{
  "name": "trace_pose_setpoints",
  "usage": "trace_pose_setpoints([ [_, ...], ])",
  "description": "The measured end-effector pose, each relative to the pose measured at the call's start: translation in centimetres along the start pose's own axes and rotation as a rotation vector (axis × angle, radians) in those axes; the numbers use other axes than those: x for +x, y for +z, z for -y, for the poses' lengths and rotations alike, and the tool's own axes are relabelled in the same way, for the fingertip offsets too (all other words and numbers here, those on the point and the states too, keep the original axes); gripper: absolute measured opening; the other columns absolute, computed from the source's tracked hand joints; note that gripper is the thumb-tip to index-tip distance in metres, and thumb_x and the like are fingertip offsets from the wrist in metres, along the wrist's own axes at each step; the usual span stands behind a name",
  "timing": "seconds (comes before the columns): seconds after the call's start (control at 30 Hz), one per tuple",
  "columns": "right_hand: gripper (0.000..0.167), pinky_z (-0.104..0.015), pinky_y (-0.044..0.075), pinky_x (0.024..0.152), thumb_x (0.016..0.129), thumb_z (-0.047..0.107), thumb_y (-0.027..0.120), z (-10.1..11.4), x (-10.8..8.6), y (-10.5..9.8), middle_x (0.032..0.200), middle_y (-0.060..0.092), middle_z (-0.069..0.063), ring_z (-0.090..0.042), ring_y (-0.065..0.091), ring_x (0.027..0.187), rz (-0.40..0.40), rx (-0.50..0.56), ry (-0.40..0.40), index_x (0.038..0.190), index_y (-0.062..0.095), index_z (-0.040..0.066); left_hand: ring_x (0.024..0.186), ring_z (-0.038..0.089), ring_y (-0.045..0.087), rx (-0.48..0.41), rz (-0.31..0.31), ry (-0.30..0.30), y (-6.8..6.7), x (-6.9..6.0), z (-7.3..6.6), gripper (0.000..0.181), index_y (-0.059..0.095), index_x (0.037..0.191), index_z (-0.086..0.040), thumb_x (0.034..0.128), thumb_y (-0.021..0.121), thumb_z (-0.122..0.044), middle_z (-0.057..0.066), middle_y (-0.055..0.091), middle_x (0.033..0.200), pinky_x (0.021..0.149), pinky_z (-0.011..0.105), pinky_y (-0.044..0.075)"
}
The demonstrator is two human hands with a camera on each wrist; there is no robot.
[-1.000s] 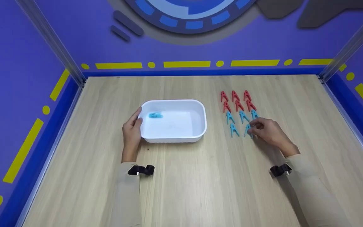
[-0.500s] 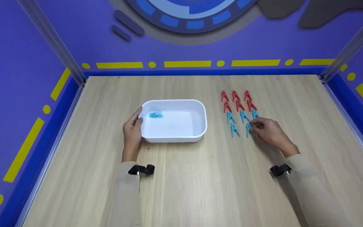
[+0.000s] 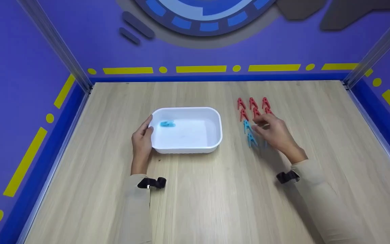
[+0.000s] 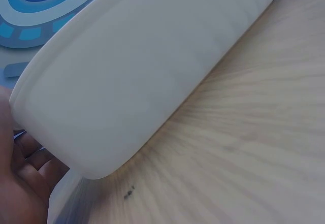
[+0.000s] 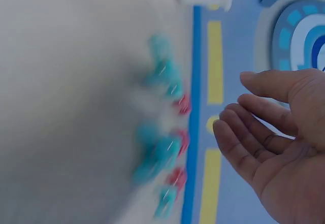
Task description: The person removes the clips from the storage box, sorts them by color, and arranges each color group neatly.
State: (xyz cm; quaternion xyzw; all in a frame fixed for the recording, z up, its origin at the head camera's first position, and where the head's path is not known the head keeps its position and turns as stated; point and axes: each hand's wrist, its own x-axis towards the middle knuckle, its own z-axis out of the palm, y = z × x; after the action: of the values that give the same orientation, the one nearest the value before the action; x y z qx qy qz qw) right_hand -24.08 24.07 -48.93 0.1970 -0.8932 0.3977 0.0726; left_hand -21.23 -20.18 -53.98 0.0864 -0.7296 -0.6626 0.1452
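Note:
My left hand (image 3: 142, 144) holds the left end of a white plastic basin (image 3: 185, 149), thumb by the rim; in the left wrist view its fingers (image 4: 51, 172) curl behind the basin's end. One blue clothespin (image 3: 167, 124) lies inside the basin, near its left end. My right hand (image 3: 276, 134) hovers over the blue clothespins (image 3: 252, 140) to the right, hiding part of them. In the right wrist view that hand (image 5: 284, 153) has loosely bent fingers, thumb apart, and nothing between them. Red clothespins (image 3: 243, 115) stand in rows behind the blue ones.
A light wooden table (image 3: 195, 196) carries everything. Blue-purple panels (image 3: 195, 54) with yellow marks enclose its back and sides. Black camera straps (image 3: 151, 183) sit on both wrists.
The clothespin at the right hand turned slightly earlier. Since then that hand has let go, lifted and moved left over the blue rows. The left hand and basin stay put.

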Motion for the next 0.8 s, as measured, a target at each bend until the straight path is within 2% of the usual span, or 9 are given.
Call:
trace_pose_setpoints([
  [0.13,0.022,-0.051,0.061,0.091,0.095,-0.001,0.078,2.6,1.5,1.5,0.11,0.071,-0.016,-0.03,0.071,0.101,-0.001,0.054,-0.101,0.115,0.072,-0.005,0.152,0.017,0.04,-0.015,0.001,-0.002,-0.1,0.0,0.0,0.043,0.058,0.152,-0.008,0.11,0.05,-0.007,0.004,0.052,0.159,0.125,0.029,0.03],
  [0.3,0.022,-0.048,0.062,0.092,0.097,0.004,0.078,5.7,3.2,4.0,0.113,0.071,-0.014,-0.027,0.072,0.103,0.026,0.129,-0.178,0.117,0.073,-0.002,0.152,0.016,0.04,-0.016,-0.001,-0.009,-0.1,0.0,-0.1,0.042,0.059,0.152,-0.011,0.1103,0.051,-0.007,0.002,0.053,0.159,0.125,0.029,0.03],
  [0.6,0.021,-0.037,0.062,0.092,0.099,0.006,0.075,9.7,5.7,9.3,0.115,0.07,-0.018,-0.027,0.072,0.104,0.14,0.205,-0.241,0.119,0.072,-0.002,0.152,0.018,0.041,0.012,-0.008,0.002,-0.1,0.1,0.1,0.043,0.059,0.152,-0.01,0.11,0.05,-0.007,0.003,0.052,0.159,0.125,0.03,0.031],
  [0.8,0.021,-0.033,0.062,0.092,0.1,0.008,0.074,11.2,7.3,12.2,0.114,0.071,-0.015,-0.021,0.072,0.103,0.17,0.251,-0.212,0.119,0.073,-0.001,0.152,0.018,0.04,0.017,0.0,0.026,0.1,0.0,0.2,0.043,0.058,0.152,-0.01,0.1105,0.048,-0.005,0.006,0.051,0.16,0.125,0.031,0.031],
])
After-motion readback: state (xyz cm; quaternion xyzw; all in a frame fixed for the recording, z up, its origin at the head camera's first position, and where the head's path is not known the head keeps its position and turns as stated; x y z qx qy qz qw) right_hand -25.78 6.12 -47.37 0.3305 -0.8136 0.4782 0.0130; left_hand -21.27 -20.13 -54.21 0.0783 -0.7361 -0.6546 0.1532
